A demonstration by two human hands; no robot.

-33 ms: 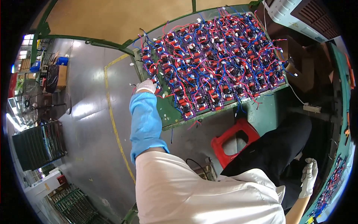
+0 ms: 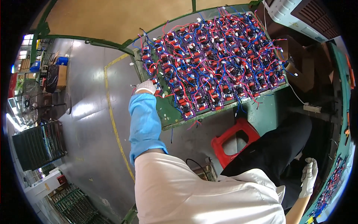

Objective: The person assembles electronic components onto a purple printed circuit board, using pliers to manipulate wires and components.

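Dozens of small purple circuit modules [image 2: 212,71], each trailing red and blue wires, lie in rows on a green board [image 2: 169,114] that slants across the upper middle of the view. The left hand [image 2: 146,86], in a white glove with a blue sleeve cover [image 2: 143,125] behind it, rests at the board's near-left edge, touching the outermost modules; its fingers are curled over the rim, but whether they pinch a module or a wire I cannot tell. The right hand [image 2: 309,177], also gloved, hangs low by the person's side, fingers loosely closed on nothing visible, well apart from the board.

The wires loop and cross each other, so in my judgement a pull on one module could snag its neighbours and drag them out of their rows. Several leads dangle over the board's lower edge and could catch on a sleeve.

A red plastic stool [image 2: 235,143] stands just below that edge. To the left the grey floor [image 2: 89,123] with its yellow line gives open room; the right side is crowded by dark equipment.
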